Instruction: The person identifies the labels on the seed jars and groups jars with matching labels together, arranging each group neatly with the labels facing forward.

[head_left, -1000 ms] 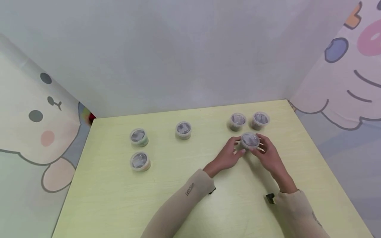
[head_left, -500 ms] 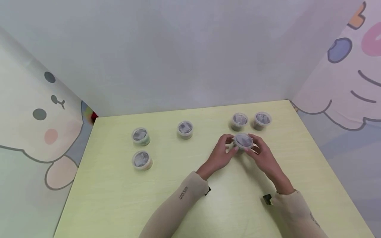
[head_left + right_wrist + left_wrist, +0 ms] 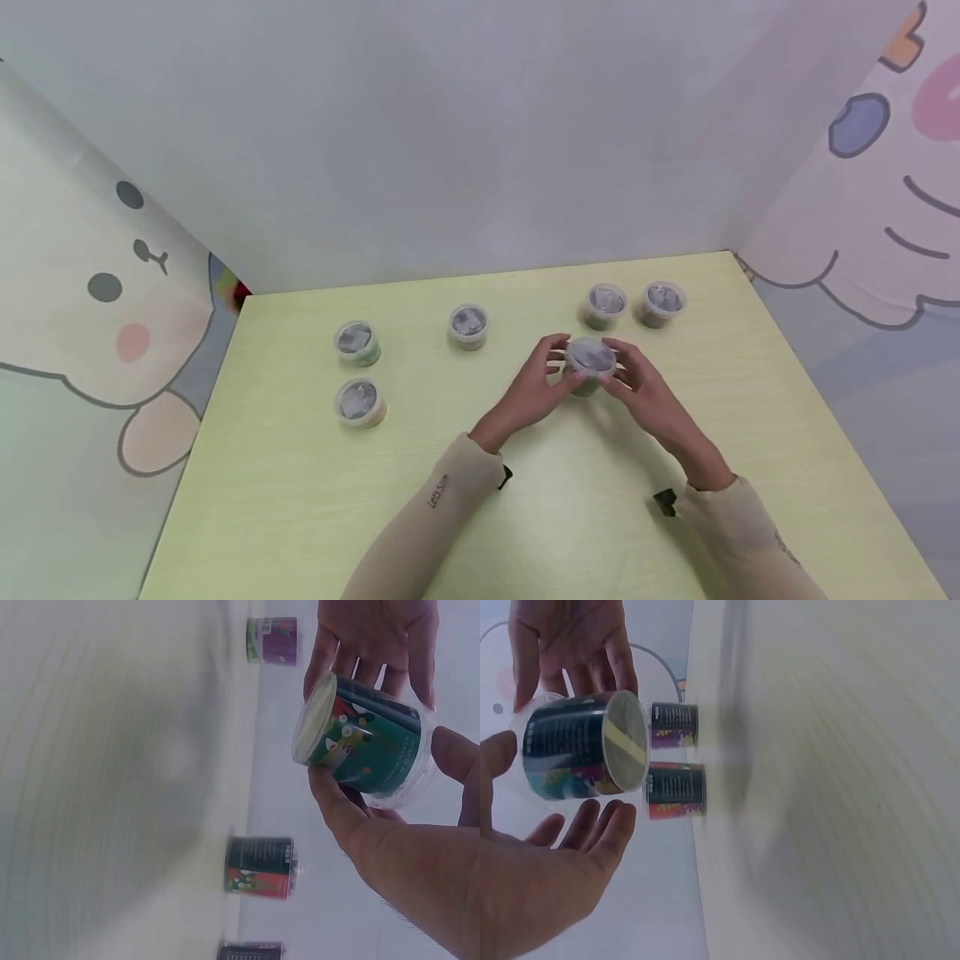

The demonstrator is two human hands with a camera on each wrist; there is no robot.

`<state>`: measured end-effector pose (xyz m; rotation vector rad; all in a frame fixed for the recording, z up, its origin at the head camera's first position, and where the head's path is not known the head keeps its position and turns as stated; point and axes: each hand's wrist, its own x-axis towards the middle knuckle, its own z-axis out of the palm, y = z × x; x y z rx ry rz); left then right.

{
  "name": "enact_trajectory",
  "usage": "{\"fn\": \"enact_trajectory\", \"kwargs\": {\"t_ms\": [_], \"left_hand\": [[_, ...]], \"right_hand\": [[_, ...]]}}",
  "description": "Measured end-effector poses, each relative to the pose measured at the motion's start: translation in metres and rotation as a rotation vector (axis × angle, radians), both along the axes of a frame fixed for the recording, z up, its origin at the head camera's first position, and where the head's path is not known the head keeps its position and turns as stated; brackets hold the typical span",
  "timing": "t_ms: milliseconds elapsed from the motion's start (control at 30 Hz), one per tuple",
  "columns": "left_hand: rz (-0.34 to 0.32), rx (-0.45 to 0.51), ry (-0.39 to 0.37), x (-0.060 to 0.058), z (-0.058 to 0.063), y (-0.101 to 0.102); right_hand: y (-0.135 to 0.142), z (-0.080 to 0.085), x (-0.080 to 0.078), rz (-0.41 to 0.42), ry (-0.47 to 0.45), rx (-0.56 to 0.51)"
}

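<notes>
A clear plastic tub with a lid and a dark teal printed label (image 3: 590,358) is held upright above the table by both hands. My left hand (image 3: 531,387) grips its left side, thumb at the near edge and fingers round the far side. On the opposite side my right hand (image 3: 651,398) grips it in the same manner. In the left wrist view the tub (image 3: 574,746) shows its bare underside, well off the tabletop. Just behind it on the table stand a tub with a red and dark label (image 3: 676,791) and one with a purple and dark label (image 3: 675,725).
Another lidded tub (image 3: 468,327) stands near the back middle of the pale yellow table (image 3: 450,517). Two more, a greenish tub (image 3: 357,343) and a pale orange tub (image 3: 360,402), stand at the left, one nearer than the other. A grey-white wall (image 3: 480,150) rises behind the table.
Both hands have carried the tub leftward, away from its place in front of the two back-right tubs. The head view has shifted slightly; the other tubs stay put.
</notes>
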<state>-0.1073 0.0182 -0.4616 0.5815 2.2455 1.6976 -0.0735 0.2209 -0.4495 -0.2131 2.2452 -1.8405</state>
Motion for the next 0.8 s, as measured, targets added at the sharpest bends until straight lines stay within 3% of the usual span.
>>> {"fn": "enact_trajectory", "kwargs": {"t_ms": [333, 700, 800], "left_hand": [[-0.031, 0.012, -0.067, 0.007, 0.003, -0.019], [0.104, 0.123, -0.137, 0.012, 0.008, -0.038], [0.132, 0.146, -0.155, 0.014, 0.014, -0.045]], "right_hand": [[-0.015, 0.004, 0.002, 0.087, -0.031, -0.058], [-0.039, 0.009, -0.003, 0.079, -0.030, -0.049], [-0.046, 0.009, -0.003, 0.088, -0.021, -0.054]]}}
